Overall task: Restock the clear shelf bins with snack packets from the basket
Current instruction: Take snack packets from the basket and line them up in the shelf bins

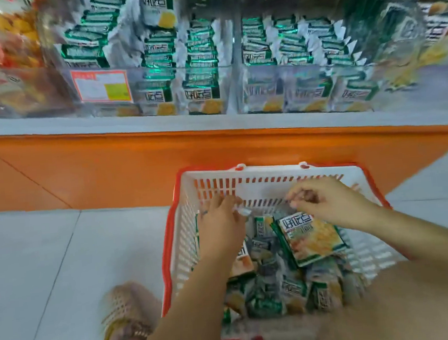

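Observation:
A white basket with a red rim (258, 173) stands on the floor against the shelf base, holding several green-and-white snack packets (292, 286). My left hand (219, 221) reaches into its left side, and the white crimped end of a small packet (242, 211) shows at my thumb. My right hand (331, 203) hovers over the right side with its fingers curled, holding a tilted snack packet (311, 239) by its top edge above the pile. Above, the clear shelf bins (205, 90) hold rows of the same packets.
An orange shelf base (82, 171) runs across below the grey shelf ledge. A price label (101, 85) sticks to a bin front. Orange and red snacks (4, 53) fill the bin at far left. My sandalled foot (127, 314) rests on the tiled floor beside the basket.

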